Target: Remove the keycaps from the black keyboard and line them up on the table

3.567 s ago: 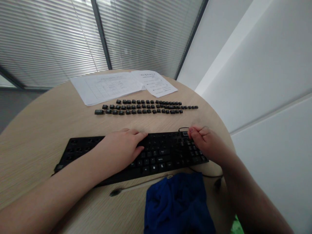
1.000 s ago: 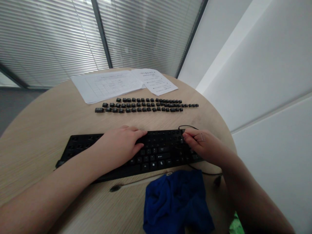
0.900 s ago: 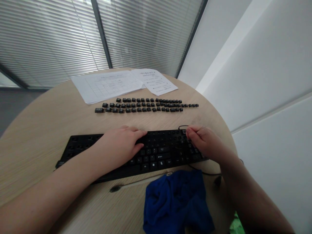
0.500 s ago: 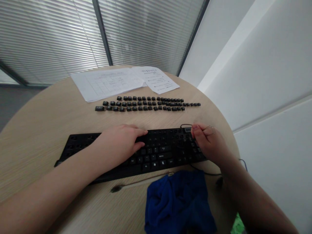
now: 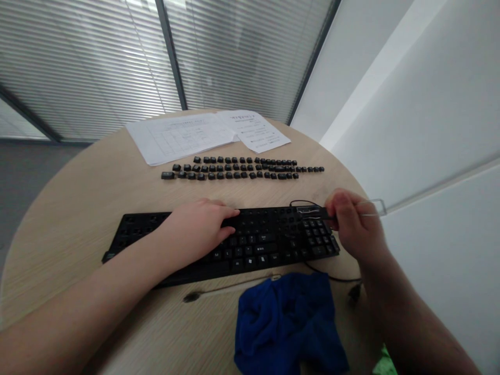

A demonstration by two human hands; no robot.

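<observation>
A black keyboard (image 5: pixel 265 250) lies across the round wooden table, several of its key positions bare of caps. My left hand (image 5: pixel 199 226) rests on its middle, fingers spread, thumb and index finger apart, holding nothing. Over the keyboard's right end, my right hand (image 5: pixel 353 221) is closed around the dark handle of a wire keycap puller (image 5: pixel 373 208). The puller's wire prongs point left above the upper right keys; whether they touch the keyboard I cannot tell. Behind the keyboard, loose black keycaps (image 5: pixel 228 167) are lined up in three rows.
White printed sheets (image 5: pixel 179 136) lie at the table's back. A blue cloth (image 5: pixel 287 323) is at the front, beside a thin brush (image 5: pixel 219 289). A black cable with a plug (image 5: pixel 354 292) lies at the right edge. White wall stands to the right.
My right hand has moved a little right, and the keycap puller now shows clearly in it, turned sideways. The left hand stays in place on the keyboard. The view has shifted slightly.
</observation>
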